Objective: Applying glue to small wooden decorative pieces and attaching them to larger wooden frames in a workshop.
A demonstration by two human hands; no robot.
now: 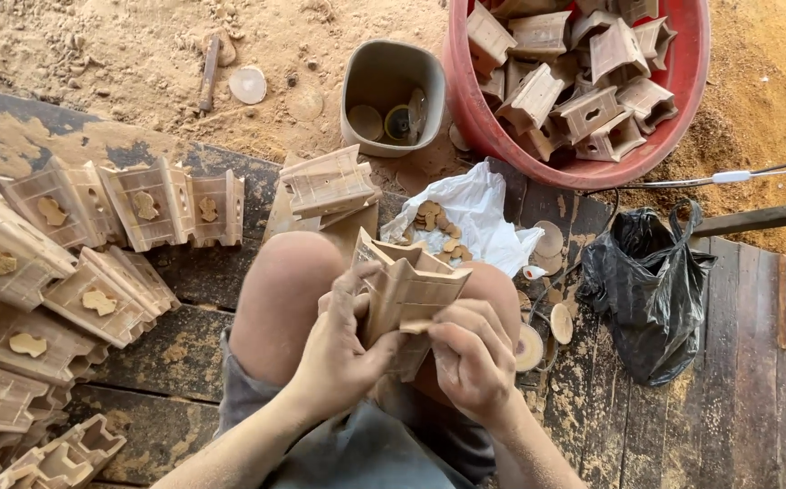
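Both hands grip one carved wooden block [408, 294] over the person's knees, centre near: left hand [343, 349] wraps its left side with fingers curled around the edge, right hand [472, 358] pinches the lower right corner, fingers bent tight against the wood. Far right, red plastic tub [674, 136] on sawdust, piled with similar wooden blocks, hollow and slotted, tipped every way. Left of the tub, touching or just beside it, grey square cup [366, 77] holding a few round discs, possibly a roll of tape too, too small to tell. Between the knees and the tub, open white plastic bag [484, 213] with small shaped wooden inlay pieces [438, 226] lying on it. Right, black plastic bag [651, 290] slumped on dark planks, contents hidden. Another block [330, 186] rests just beyond the left knee. Left side, rows of finished blocks [76, 263] with inlays fitted, stacked leaning together. Loose wooden discs [538, 340] by the right knee.
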